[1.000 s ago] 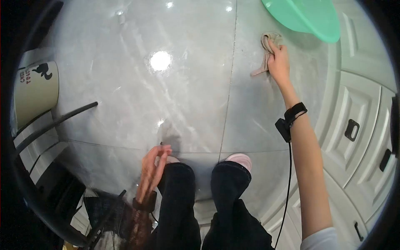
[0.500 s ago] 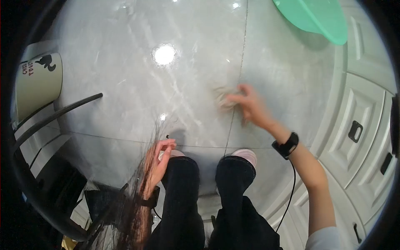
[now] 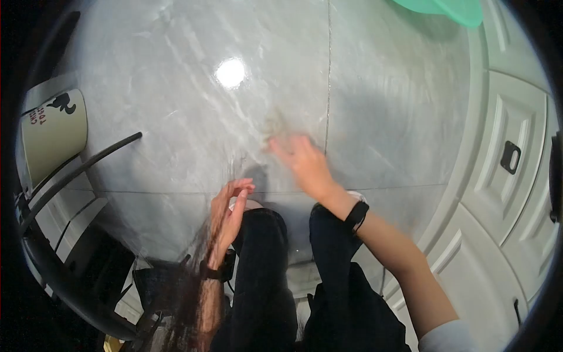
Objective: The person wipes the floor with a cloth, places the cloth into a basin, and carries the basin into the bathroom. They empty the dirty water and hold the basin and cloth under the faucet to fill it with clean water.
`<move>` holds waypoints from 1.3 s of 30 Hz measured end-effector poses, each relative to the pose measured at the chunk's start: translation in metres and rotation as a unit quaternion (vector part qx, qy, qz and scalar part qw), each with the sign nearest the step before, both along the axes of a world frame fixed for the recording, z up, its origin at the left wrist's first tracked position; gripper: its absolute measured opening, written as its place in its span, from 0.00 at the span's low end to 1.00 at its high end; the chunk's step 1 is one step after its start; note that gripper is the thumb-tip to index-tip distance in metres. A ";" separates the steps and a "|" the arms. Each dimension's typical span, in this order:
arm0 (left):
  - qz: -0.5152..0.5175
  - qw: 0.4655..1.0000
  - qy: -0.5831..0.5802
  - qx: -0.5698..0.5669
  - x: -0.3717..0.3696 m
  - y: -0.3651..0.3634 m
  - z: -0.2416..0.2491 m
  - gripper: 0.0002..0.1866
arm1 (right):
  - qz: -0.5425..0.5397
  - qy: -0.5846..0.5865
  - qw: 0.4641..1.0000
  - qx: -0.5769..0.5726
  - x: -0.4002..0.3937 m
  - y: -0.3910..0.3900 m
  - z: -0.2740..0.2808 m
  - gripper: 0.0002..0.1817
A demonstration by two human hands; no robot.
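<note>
My right hand (image 3: 302,164) is stretched over the grey tiled floor (image 3: 170,117) near the middle of the view, blurred by motion. Its fingers are on a pale, crumpled cloth (image 3: 280,124), smeared and hard to make out against the tiles. My left hand (image 3: 230,205) hovers by my left knee, fingers loosely bent and apart, with nothing in it. Strands of dark hair hang across the left forearm.
A green plastic basin (image 3: 451,9) stands at the top right. White cabinet doors (image 3: 469,252) line the right side. On the left are a cream bin (image 3: 56,138) with a black drawing and a black curved metal leg (image 3: 88,161).
My right hand and the pale cloth have moved left across the floor. The view has shifted, and the green basin shows less. My left hand has moved slightly up in the view.
</note>
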State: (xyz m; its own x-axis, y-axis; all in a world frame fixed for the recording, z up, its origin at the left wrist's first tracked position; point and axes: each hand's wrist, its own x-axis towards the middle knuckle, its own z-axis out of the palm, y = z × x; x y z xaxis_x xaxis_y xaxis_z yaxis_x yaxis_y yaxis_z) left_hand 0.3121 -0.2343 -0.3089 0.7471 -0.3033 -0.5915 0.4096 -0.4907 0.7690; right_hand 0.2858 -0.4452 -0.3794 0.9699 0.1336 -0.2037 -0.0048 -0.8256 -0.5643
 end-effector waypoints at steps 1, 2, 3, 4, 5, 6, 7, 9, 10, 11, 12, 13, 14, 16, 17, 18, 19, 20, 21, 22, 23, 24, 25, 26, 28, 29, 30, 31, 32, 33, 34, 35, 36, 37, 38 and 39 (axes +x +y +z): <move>-0.001 1.000 -0.001 0.003 -0.002 -0.001 0.001 0.11 | 0.004 -0.003 0.999 0.032 -0.012 0.006 -0.003 0.29; 0.002 1.000 0.000 0.003 -0.003 0.000 0.001 0.11 | -0.026 0.002 0.996 0.080 -0.021 0.005 -0.006 0.28; 0.004 1.000 0.002 0.003 -0.005 0.001 0.000 0.11 | -0.056 0.007 0.990 0.127 -0.030 0.001 -0.007 0.28; 0.005 1.000 0.006 0.002 -0.006 0.002 0.001 0.11 | -0.087 0.012 0.981 0.173 -0.034 -0.005 -0.001 0.28; 0.012 1.000 0.022 0.016 -0.007 0.002 0.002 0.12 | -0.127 0.009 0.981 0.146 -0.041 -0.019 0.009 0.28; 0.016 1.000 0.019 0.016 -0.010 0.004 0.000 0.12 | -0.166 0.006 0.979 0.119 -0.042 -0.037 0.025 0.28; 0.020 1.000 0.016 0.015 -0.012 0.007 -0.001 0.12 | -0.189 -0.041 0.978 0.073 -0.055 -0.062 0.020 0.28; 0.024 1.000 0.013 0.014 -0.019 0.010 -0.003 0.12 | -0.321 -0.064 0.944 0.037 -0.087 -0.111 0.022 0.28; 0.021 1.000 0.008 0.005 -0.022 0.011 -0.007 0.12 | -0.429 -0.045 0.901 0.049 -0.102 -0.134 0.025 0.27; 0.019 1.000 0.002 -0.002 -0.025 0.013 -0.010 0.12 | -0.421 -0.119 0.899 0.017 -0.123 -0.162 0.016 0.26; 0.017 1.000 -0.001 -0.008 -0.028 0.015 -0.011 0.12 | -0.426 -0.134 0.894 -0.042 -0.139 -0.186 0.016 0.27; 0.016 1.000 -0.001 -0.003 -0.031 0.013 -0.008 0.12 | -0.428 -0.147 0.886 -0.102 -0.155 -0.207 0.016 0.29; 0.015 1.000 0.000 0.002 -0.032 0.010 -0.004 0.12 | -0.465 -0.130 0.866 -0.128 -0.170 -0.224 0.013 0.29; 0.014 1.000 0.005 0.006 -0.035 0.008 -0.001 0.12 | -0.538 -0.095 0.818 -0.179 -0.200 -0.256 -0.001 0.31; 0.015 1.000 0.010 0.006 -0.038 0.007 0.000 0.12 | -0.504 -0.055 0.841 -0.192 -0.227 -0.281 -0.029 0.32; 0.016 1.000 0.015 0.004 -0.041 0.005 0.001 0.12 | -0.495 -0.052 0.839 -0.218 -0.226 -0.278 -0.033 0.33; 0.011 1.000 0.012 0.000 -0.044 0.004 0.001 0.12 | -0.486 -0.048 0.837 -0.245 -0.218 -0.261 -0.038 0.34; 0.004 1.000 0.008 -0.005 -0.047 0.004 -0.001 0.12 | -0.478 -0.045 0.834 -0.272 -0.207 -0.240 -0.041 0.34; -0.003 1.000 0.004 -0.010 -0.049 0.003 -0.003 0.12 | -0.453 -0.060 0.865 -0.205 -0.186 -0.214 -0.027 0.34; -0.005 1.000 0.002 -0.010 -0.050 0.001 -0.003 0.12 | -0.426 -0.075 0.891 -0.137 -0.161 -0.185 -0.009 0.34; -0.008 1.000 0.002 -0.009 -0.052 0.000 -0.003 0.12 | -0.405 -0.075 0.908 -0.079 -0.146 -0.160 -0.002 0.33; -0.010 1.000 0.002 -0.009 -0.053 -0.001 -0.004 0.12 | -0.382 -0.074 0.921 -0.020 -0.132 -0.136 0.001 0.32; -0.011 1.000 -0.007 -0.022 -0.055 0.000 -0.008 0.12 | -0.339 -0.074 0.937 -0.032 -0.118 -0.115 0.002 0.29; -0.011 0.999 -0.014 -0.033 -0.056 0.004 -0.013 0.12 | -0.293 -0.087 0.952 -0.031 -0.108 -0.091 -0.005 0.26; -0.002 0.999 -0.011 -0.033 -0.058 0.005 -0.011 0.12 | -0.259 0.018 0.962 0.091 -0.092 -0.053 -0.018 0.24; 0.008 1.000 -0.002 -0.024 -0.056 0.003 -0.006 0.12 | -0.235 0.045 0.961 0.137 -0.086 -0.040 -0.019 0.23; 0.018 1.000 0.008 -0.015 -0.055 0.001 -0.003 0.12 | -0.197 0.016 0.968 0.153 -0.083 -0.033 -0.005 0.22; 0.030 0.999 0.011 -0.018 -0.055 0.002 -0.003 0.12 | -0.159 -0.012 0.973 0.168 -0.080 -0.031 0.005 0.21; 0.033 0.999 0.010 -0.020 -0.054 0.003 -0.002 0.12 | -0.177 -0.034 0.968 0.173 -0.082 -0.038 0.007 0.21; 0.037 0.999 0.010 -0.022 -0.053 0.003 0.000 0.12 | -0.194 -0.056 0.963 0.178 -0.086 -0.051 0.008 0.21; 0.042 0.999 0.008 -0.024 -0.052 0.003 0.001 0.12 | -0.209 -0.079 0.957 0.183 -0.090 -0.065 0.010 0.21; 0.049 0.999 0.008 -0.020 -0.051 0.002 0.001 0.12 | -0.273 -0.066 0.942 0.182 -0.098 -0.086 0.021 0.21; 0.056 0.998 0.008 -0.015 -0.050 0.002 0.001 0.12 | -0.337 -0.051 0.922 0.181 -0.110 -0.111 0.033 0.21; 0.062 0.998 0.010 -0.011 -0.051 0.002 0.001 0.12 | -0.360 -0.059 0.920 0.141 -0.121 -0.143 0.040 0.22; 0.056 0.998 0.015 -0.009 -0.051 0.002 0.003 0.12 | -0.438 -0.108 0.881 0.142 -0.129 -0.165 0.050 0.20; 0.051 0.998 0.017 -0.008 -0.049 0.001 0.004 0.12 | -0.506 -0.159 0.839 0.122 -0.145 -0.194 0.043 0.18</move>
State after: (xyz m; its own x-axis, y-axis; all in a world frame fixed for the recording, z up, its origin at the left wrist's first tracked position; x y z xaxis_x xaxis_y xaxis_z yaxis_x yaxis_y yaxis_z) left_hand 0.2627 -0.2335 -0.3054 0.7543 -0.2355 -0.6128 0.4833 -0.4325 0.7612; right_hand 0.1412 -0.6390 -0.3364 0.6121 -0.7908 0.0012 -0.4497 -0.3493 -0.8220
